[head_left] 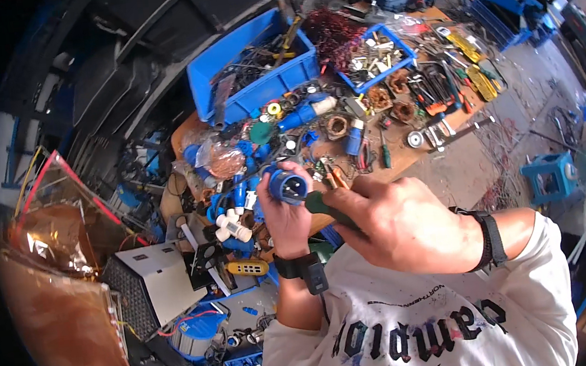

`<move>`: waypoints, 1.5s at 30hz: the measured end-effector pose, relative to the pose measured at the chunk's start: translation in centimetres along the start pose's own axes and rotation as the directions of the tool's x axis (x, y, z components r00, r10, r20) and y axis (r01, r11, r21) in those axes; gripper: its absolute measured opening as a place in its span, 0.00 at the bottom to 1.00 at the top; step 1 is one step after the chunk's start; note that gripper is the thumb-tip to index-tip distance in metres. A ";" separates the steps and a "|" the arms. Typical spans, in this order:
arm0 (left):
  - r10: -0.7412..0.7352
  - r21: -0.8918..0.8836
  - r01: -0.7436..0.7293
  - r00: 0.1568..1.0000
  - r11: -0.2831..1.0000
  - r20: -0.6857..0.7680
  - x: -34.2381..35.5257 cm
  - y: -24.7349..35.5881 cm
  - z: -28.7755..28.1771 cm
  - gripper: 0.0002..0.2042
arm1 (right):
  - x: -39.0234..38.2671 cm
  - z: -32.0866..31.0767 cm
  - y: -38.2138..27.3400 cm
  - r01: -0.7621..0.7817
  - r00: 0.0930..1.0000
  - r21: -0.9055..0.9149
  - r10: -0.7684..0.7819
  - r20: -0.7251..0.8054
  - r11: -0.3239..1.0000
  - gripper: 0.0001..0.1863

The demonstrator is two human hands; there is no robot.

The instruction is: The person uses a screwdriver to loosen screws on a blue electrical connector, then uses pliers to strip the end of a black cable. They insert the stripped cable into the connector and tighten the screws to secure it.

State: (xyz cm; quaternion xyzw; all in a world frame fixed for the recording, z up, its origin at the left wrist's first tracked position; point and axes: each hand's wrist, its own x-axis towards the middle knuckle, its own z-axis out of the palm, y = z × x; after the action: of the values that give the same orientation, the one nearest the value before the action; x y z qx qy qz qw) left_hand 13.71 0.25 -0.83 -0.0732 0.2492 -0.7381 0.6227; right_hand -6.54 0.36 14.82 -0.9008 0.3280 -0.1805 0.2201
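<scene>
My left hand (287, 221) is wrapped round a blue industrial plug (278, 184), its round open end turned toward the right and the dark inside showing. Closed on a screwdriver with a dark green handle (325, 207), my right hand (408, 222) is just to the right of the plug. The tool's tip points at the plug's open end; whether it touches anything inside is too small to tell. Beyond my hands, more blue plug parts (307, 112) and a blue-and-white connector (355, 137) lie on the wooden bench (404, 155).
A big blue bin (265, 86) of tools stands at the back, beside a smaller blue crate (375, 58) of metal pieces. Copper coils (336, 127), pliers and screwdrivers (433, 88) cover the right side. White pipe fittings (232, 226) and a yellow socket strip (248, 268) are at left.
</scene>
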 end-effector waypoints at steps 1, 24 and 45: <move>0.004 0.006 -0.004 1.000 1.000 0.000 -0.1 0.2 0.0 0.15 | 0.0 0.1 -0.5 -0.027 0.999 -0.023 0.028 0.035 0.999 0.17; 0.198 0.241 -0.200 0.980 0.950 0.030 1.3 -0.3 -0.1 0.13 | 0.8 1.0 -2.1 -0.084 0.994 -0.109 0.091 0.065 0.990 0.16; 0.426 0.554 -0.334 0.904 0.763 -0.041 3.9 1.2 -1.2 0.09 | 1.2 2.4 4.0 -0.713 0.701 0.547 0.475 0.532 0.439 0.19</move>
State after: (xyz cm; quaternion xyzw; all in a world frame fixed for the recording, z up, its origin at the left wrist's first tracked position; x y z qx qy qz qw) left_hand 13.45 -3.25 -3.19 0.2164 0.0940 -0.6391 0.7320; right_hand -6.58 -2.51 10.94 -0.5761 0.4900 -0.0643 0.6510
